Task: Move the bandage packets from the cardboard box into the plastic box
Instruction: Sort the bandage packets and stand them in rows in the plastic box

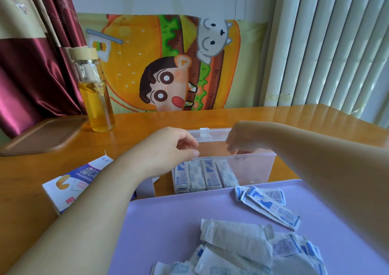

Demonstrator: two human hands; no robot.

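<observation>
The left hand (168, 148) clasps the left rim of the plastic box (252, 169) mid-tabletop, bandage packets (210, 175) upright inside. The right hand (242, 140) curls above it (grasp impossible to tell).

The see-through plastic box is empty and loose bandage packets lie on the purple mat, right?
Not empty: the head view shows the clear plastic box holding a row of white-and-blue bandage packets. Loose packets do lie on the purple mat.

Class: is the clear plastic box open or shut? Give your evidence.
Open. Its lid stands up behind, and the right hand reaches inside over the upright packets.
</observation>
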